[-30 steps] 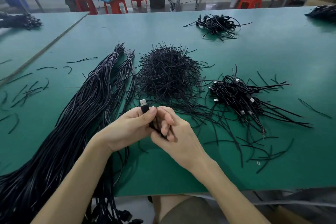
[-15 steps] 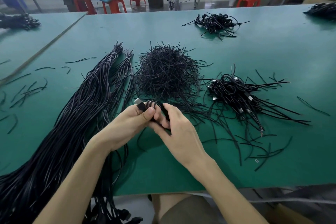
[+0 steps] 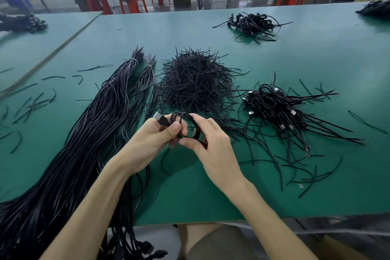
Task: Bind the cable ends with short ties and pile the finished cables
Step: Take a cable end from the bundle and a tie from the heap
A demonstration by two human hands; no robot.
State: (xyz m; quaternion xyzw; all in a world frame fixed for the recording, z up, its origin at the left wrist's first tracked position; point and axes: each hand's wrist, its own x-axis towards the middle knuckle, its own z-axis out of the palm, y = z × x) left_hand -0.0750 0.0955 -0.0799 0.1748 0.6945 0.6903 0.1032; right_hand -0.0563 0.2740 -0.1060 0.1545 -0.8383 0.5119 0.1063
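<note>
From the head view, we have the coiled cable (image 3: 185, 121) held just above the table (image 3: 211, 198), in front of the heap of short ties (image 3: 194, 86). Our left hand (image 3: 150, 140) is curled round the coil, thumb pressed over the strands, with the USB plug (image 3: 160, 119) sticking out past the fingers. Our right hand (image 3: 214, 151) pinches the other side of the loops between thumb and fingers. We cannot tell whether a tie is already in either hand.

The main risk, as we judge it, is the coil springing open. The loops are small and stiff-looking, and one hand has to let go to fetch a tie, so the left thumb alone would have to hold them. A loose tail (image 3: 165, 162) hangs below the hands onto the table and could snag on the stray ties lying there.

Reaching into the heap could drag out several tangled ties at once. The unbound cables (image 3: 84, 143) lie just beside our left forearm, and a careless elbow could pull them off the edge. The finished pile (image 3: 272, 105) sits near on the right, its ends splayed, so a tossed cable may tangle in it.
</note>
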